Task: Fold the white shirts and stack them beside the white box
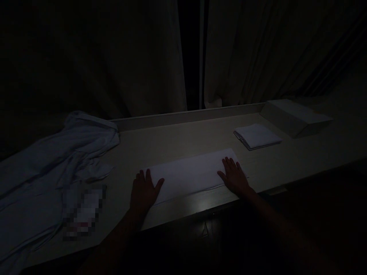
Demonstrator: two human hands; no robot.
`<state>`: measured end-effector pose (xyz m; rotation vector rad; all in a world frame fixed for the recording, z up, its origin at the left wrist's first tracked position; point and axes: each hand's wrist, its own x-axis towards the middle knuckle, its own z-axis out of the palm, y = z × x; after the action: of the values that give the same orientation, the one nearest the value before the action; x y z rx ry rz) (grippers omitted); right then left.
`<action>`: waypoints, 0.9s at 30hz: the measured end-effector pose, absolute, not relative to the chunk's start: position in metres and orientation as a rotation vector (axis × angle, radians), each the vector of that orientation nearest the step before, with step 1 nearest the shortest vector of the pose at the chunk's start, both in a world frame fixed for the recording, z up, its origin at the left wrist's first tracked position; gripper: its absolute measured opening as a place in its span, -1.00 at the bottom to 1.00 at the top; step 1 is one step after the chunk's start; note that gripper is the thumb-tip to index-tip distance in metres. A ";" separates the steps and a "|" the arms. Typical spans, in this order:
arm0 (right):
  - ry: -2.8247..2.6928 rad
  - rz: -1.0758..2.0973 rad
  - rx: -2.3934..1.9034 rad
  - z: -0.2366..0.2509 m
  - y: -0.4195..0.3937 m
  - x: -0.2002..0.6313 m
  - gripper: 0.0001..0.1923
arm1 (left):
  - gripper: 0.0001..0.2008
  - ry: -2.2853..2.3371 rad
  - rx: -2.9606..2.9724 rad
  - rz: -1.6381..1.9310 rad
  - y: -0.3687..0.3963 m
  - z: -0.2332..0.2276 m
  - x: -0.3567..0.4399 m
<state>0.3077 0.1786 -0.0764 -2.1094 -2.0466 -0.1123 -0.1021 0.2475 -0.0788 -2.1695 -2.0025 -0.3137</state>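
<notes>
A long white cloth (186,173), folded into a flat strip, lies across the middle of the pale tabletop (172,141). My left hand (145,189) rests flat on the strip's left end, thumb spread away from the fingers. On its right end lies my right hand (233,176), palm down with the fingers stretched out. Neither hand grips the fabric. Beyond my right hand sits a folded white cloth (258,135), squared into a neat flat pad. The room is dim, so finer detail of the fabric is lost.
A loose heap of white fabric (57,164) covers the left of the table, beside a pixelated item (86,212). A pale box-like block (295,116) stands at the back right. Dark curtains (137,57) hang behind the table's raised rear edge (189,115).
</notes>
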 end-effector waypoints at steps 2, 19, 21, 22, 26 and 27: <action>-2.035 -0.120 -2.110 -0.077 0.178 0.307 -0.19 | -0.06 -2.016 -2.166 -0.298 0.248 -0.079 -0.102; -2.014 -0.071 -2.109 -0.074 0.181 0.304 -0.19 | -0.23 -1.560 -2.673 -0.304 0.260 -0.032 0.058; -2.011 -0.068 -2.111 -0.073 0.181 0.304 -0.20 | -0.20 -1.620 -2.700 -0.312 0.264 -0.043 0.082; -2.011 -0.064 -2.111 -0.073 0.181 0.304 -0.20 | -0.19 -1.647 -2.695 -0.322 0.265 -0.048 0.089; -2.023 -0.015 -2.121 -0.068 0.180 0.307 -0.20 | -0.22 -1.652 -2.648 -0.394 0.263 -0.064 0.096; -2.019 -0.007 -2.126 -0.065 0.181 0.306 -0.21 | -0.23 -1.639 -2.646 -0.401 0.263 -0.066 0.095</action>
<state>0.3055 0.1813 -0.0651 -2.1261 -2.0188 -0.0074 0.0948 0.2626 -0.0657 -2.6462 -1.6391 -0.4008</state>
